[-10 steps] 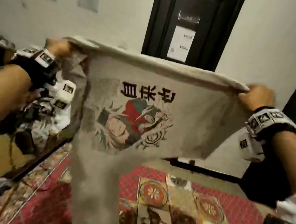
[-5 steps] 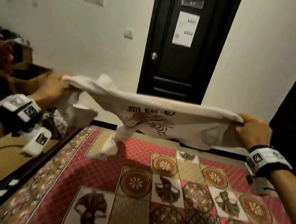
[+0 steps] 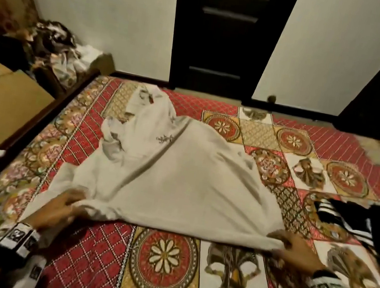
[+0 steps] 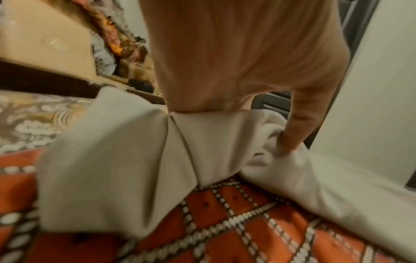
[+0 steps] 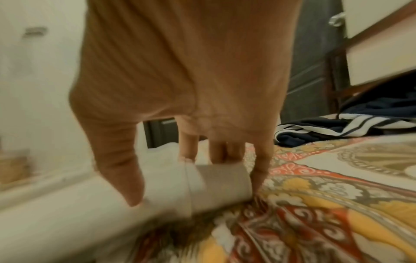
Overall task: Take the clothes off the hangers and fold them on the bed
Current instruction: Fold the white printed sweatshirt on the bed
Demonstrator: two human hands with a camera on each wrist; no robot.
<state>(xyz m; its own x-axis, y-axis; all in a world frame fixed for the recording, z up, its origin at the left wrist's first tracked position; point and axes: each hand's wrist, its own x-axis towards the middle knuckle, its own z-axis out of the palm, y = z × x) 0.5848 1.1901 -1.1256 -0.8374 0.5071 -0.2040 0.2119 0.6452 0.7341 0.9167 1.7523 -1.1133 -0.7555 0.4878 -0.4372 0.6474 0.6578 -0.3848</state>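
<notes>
The pale grey cotton T-shirt [image 3: 173, 181] lies spread on the patterned red bedspread [image 3: 96, 258], stretching away from both hands. The left hand [image 3: 59, 210] and right hand [image 3: 294, 250] each pinch a hem corner. Pulling outward evenly should flatten wrinkles before folding.

The head view looks steeply down from above the left hand [image 3: 59, 207] and right hand [image 3: 291, 249], facing the dark wooden door [image 3: 225, 37]. Each wrist view sits close behind its own knuckles, low over the red patterned bedspread [image 4: 225, 222]. All three share the pale grey cotton shirt [image 3: 166, 177] at the fingertips.
</notes>
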